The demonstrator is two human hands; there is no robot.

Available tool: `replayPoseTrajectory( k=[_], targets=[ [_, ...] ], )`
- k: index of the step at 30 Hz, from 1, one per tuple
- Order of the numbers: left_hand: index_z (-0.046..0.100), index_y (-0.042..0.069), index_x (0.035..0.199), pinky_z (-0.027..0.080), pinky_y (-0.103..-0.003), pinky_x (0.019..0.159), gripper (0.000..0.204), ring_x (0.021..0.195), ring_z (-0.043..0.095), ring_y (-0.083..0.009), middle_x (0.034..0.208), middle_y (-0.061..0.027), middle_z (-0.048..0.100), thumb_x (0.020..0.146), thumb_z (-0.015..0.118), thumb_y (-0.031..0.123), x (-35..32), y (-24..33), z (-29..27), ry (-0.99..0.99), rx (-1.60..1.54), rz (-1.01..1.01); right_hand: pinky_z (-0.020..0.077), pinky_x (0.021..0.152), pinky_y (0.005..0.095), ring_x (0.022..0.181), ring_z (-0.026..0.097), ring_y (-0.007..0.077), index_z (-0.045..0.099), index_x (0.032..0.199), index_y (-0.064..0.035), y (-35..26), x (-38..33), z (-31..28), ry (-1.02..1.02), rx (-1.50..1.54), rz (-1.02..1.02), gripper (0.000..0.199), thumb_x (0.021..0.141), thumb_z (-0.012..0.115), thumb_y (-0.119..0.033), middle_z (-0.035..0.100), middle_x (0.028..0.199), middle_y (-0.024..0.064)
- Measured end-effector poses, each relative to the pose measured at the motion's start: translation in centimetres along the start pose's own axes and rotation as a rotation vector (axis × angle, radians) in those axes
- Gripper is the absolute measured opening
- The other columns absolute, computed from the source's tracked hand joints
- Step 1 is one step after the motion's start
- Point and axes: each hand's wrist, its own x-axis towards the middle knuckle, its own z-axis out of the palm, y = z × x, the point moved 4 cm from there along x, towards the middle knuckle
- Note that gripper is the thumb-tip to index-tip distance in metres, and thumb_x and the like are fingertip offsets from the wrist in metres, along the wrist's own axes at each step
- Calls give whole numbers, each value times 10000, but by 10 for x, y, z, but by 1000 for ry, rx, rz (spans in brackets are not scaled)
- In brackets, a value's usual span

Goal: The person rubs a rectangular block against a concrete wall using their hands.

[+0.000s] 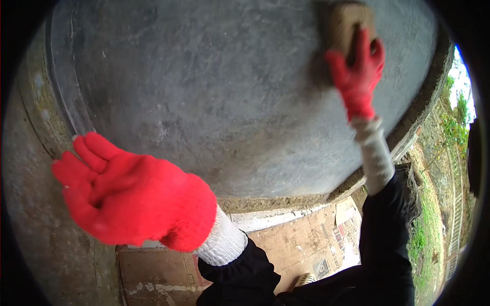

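My right hand (360,74), in a red knitted glove with a pale cuff, grips a brown rectangular block (349,20) and presses it against the far right of a smooth grey cement surface (204,102). Its edges are blurred, and I cannot tell whether it is a sponge or wood. Darker, damp-looking streaks lie beside it. My left hand (138,194), gloved the same way, is held up near the surface's near left corner. The palm shows, its fingers are stretched out and loosely apart, and nothing is in it.
A rough raised rim (275,203) borders the cement on the near side. Below it lie flattened cardboard sheets (291,242), with part of a shoe (305,279) showing. A weathered wall (38,204) stands at left. Grass (423,239) and plants are beyond the right edge.
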Motion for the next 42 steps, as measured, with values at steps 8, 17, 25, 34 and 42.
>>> replayPoseTrajectory(
  k=[8, 17, 25, 34, 42],
  targets=[
    [451, -44, 1174, 431, -425, 1003, 327, 1159, 498, -317, 1257, -170, 506, 904, 432, 140, 22, 25, 0, 17, -8, -49, 532, 735, 334, 884, 620, 215, 609, 1186, -134, -46, -283, -43, -386, 368, -779, 478, 777, 759, -331, 586, 983, 65],
    [506, -18, 1109, 451, -341, 922, 240, 1048, 544, -244, 1125, -123, 556, 918, 432, 107, 18, 56, 28, -473, 750, 368, 405, 868, 495, 1115, 458, 414, 497, 1368, -199, -10, -135, -22, -89, 88, -34, 786, 674, 770, -445, 389, 1325, 278],
    [555, 6, 1053, 468, -266, 849, 187, 949, 585, -179, 1008, -81, 601, 930, 433, 78, -5, 68, 47, -712, 1647, 901, 470, 777, 433, 855, 583, 243, 595, 1164, -222, -93, -372, -40, -365, 501, -507, 450, 766, 762, -350, 583, 1042, 55],
    [607, 13, 1176, 470, -306, 906, 293, 925, 586, -165, 1048, -46, 646, 919, 554, 144, -59, -27, 50, -709, 295, -189, 346, 936, 499, 1124, 441, 375, 548, 1300, -340, -46, -221, -35, -259, 304, 159, 766, 587, 829, -328, 443, 1253, 195],
    [618, 28, 1047, 461, -264, 743, 329, 837, 550, -110, 934, -21, 613, 797, 760, 188, -126, -98, 27, -751, 633, -769, 474, 848, 424, 1000, 560, 265, 617, 1224, -340, -75, -387, -44, -475, 502, -385, 532, 717, 748, -243, 499, 1186, 46]
  ],
)
